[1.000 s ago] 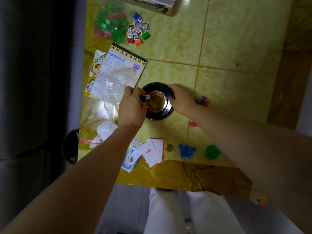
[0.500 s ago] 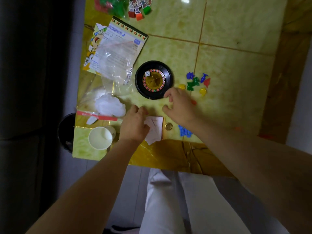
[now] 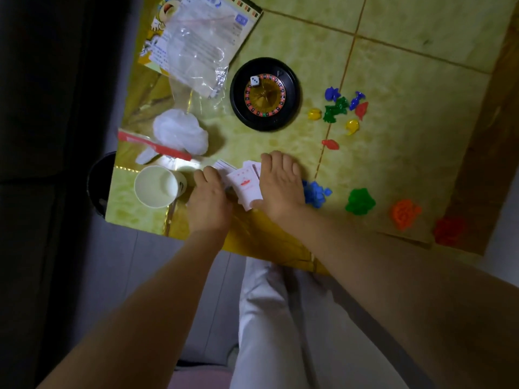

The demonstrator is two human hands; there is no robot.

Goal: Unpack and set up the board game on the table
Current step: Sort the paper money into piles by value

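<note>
A loose spread of white cards with red backs (image 3: 245, 185) lies near the table's front edge. My left hand (image 3: 209, 197) touches their left side with its fingertips. My right hand (image 3: 279, 186) lies over their right side, fingers straight, thumb at the near edge. Behind them stands a black roulette wheel (image 3: 265, 94) with a white die (image 3: 254, 80) in it. Small coloured figures (image 3: 339, 108) lie scattered to its right.
Piles of blue (image 3: 316, 193), green (image 3: 360, 202), orange (image 3: 404, 214) and red (image 3: 449, 230) tokens line the front right. A paper cup (image 3: 157, 186), crumpled white plastic (image 3: 179, 133) and a rule booklet under a clear bag (image 3: 196, 37) sit left.
Both hands left the roulette wheel and came back to the cards at the front edge. The right hand, half a second ago just above the cards, now lies on them.
</note>
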